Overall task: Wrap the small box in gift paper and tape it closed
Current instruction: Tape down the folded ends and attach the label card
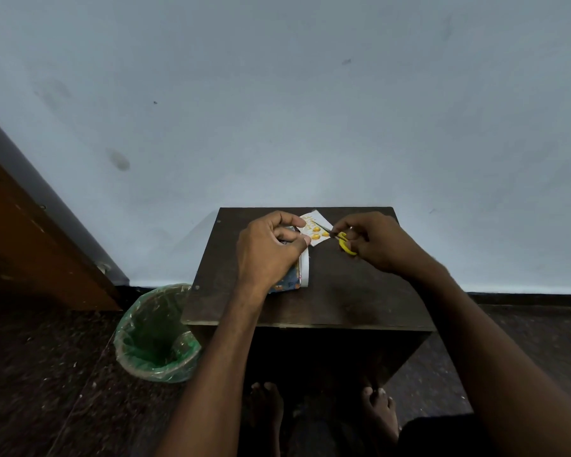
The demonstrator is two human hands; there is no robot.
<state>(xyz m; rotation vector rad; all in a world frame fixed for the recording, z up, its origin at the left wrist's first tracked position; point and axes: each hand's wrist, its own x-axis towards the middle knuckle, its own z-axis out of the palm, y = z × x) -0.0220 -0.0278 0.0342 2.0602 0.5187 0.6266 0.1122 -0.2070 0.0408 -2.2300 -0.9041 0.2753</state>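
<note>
**Trimming the spare gift paper at the box's far end**

Bare feet (379,410) show at the bottom of the view, tucked beneath a small dark wooden table (350,291). On its top, toward the left, lies the small box (287,285), partly covered in patterned gift paper (314,229), whose loose flap sticks out past the far end with its white underside along the edge. The left hand (271,249) rests over the box, fingers curled round the paper and pinching it near the flap. The right hand (373,242) grips yellow-handled scissors (345,242), blades reaching into the flap.

To cut well, I would judge the left hand should keep the flap taut and the box pinned, while the blades take short, straight snips close to the fold, leaving enough paper to tuck and tape. No tape is visible.

Beside the table on the floor stands a bin (159,334) lined with a green plastic bag; nothing can be made out inside it.
</note>
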